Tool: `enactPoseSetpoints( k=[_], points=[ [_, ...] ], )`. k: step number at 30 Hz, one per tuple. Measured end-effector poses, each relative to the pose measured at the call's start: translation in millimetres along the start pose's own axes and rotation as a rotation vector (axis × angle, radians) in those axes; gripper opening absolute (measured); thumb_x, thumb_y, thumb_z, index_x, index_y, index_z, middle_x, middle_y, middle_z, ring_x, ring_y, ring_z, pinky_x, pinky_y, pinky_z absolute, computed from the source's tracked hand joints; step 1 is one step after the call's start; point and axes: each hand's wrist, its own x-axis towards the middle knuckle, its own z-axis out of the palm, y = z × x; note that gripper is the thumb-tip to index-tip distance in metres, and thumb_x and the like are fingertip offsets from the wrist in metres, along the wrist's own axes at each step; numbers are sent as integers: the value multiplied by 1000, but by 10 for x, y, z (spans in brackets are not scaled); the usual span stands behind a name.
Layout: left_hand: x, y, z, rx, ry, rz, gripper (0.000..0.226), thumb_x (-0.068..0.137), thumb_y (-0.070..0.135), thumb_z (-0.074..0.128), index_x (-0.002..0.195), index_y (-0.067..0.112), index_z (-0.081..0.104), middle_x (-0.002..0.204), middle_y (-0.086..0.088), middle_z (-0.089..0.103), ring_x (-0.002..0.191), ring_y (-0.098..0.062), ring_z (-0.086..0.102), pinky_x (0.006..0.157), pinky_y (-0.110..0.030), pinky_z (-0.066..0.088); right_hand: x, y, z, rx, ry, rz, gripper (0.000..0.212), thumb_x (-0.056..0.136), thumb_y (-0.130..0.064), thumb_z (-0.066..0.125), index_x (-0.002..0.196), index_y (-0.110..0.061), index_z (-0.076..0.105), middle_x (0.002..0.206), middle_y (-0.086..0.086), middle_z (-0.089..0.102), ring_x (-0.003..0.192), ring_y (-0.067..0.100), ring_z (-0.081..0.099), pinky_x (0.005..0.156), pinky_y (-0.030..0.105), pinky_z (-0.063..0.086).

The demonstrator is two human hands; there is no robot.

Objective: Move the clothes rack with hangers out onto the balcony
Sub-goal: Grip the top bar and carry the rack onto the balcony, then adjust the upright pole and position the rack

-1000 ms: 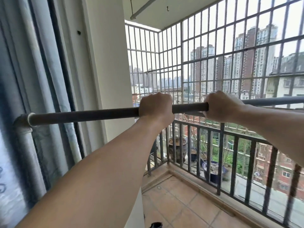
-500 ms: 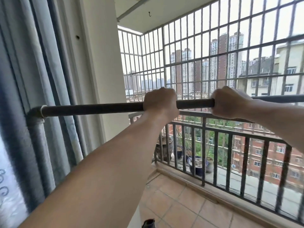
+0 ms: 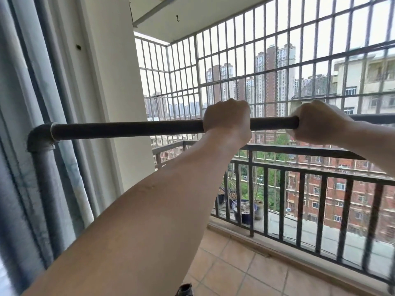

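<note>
The clothes rack's dark top bar [image 3: 128, 129] runs level across the view at chest height. It ends at the left in a grey elbow joint [image 3: 39, 136] above a vertical post. My left hand [image 3: 226, 118] grips the bar near the middle, fingers curled over it. My right hand [image 3: 316, 122] grips the same bar further right. No hangers show in the view. The rack's lower part and right end are out of sight.
A dark balcony railing [image 3: 299, 165] stands just beyond the bar, with a white security grille [image 3: 245, 67] above it. Grey curtains [image 3: 32, 82] and a white wall pillar [image 3: 113, 82] lie left. Potted plants [image 3: 245, 210] sit by the railing on the tiled floor [image 3: 245, 274].
The bar's left elbow has shifted right and the railing has come closer and moved left in view. Both hands keep the same grip on the bar.
</note>
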Motion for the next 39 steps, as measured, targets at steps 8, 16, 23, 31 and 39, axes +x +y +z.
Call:
enactPoseSetpoints(
  k=[8, 16, 23, 31, 39],
  points=[
    [-232, -138, 12, 14, -140, -52, 16, 76, 13, 63, 70, 18, 49, 62, 1, 51, 52, -17, 45, 50, -30, 35, -84, -196, 204, -43, 62, -77, 28, 80, -17, 59, 53, -20, 54, 42, -2, 52, 36, 8, 47, 38, 14, 28],
    [-432, -121, -81, 31, -109, 38, 23, 82, 11, 64, 71, 15, 44, 60, 2, 47, 48, -13, 39, 55, -33, 35, -290, -248, 97, -41, 84, -42, 16, 77, -17, 61, 62, -20, 64, 43, -3, 52, 36, 4, 42, 42, 10, 24],
    [-705, -415, -292, 51, -134, 14, 12, 84, 24, 66, 91, 17, 60, 66, 3, 52, 62, -18, 56, 58, -32, 45, -468, -477, -18, -33, 45, -42, 14, 79, -19, 62, 66, -23, 58, 44, -4, 52, 37, 7, 48, 39, 12, 28],
    [-1066, -615, -523, 148, -163, -120, 26, 85, 10, 55, 108, 21, 58, 78, 5, 57, 74, -20, 57, 71, -36, 34, -549, -1529, -38, 212, 180, -403, 18, 83, -27, 64, 94, -13, 59, 64, -6, 54, 46, 3, 46, 46, 15, 35],
    [-1533, -1057, -850, 286, -119, -162, 50, 85, 14, 53, 133, 22, 41, 121, -2, 57, 110, -26, 51, 92, -45, 35, -638, -2359, -139, 227, 265, -500, 48, 82, -41, 56, 122, -14, 50, 110, 6, 59, 100, 26, 57, 94, 46, 42]
  ],
)
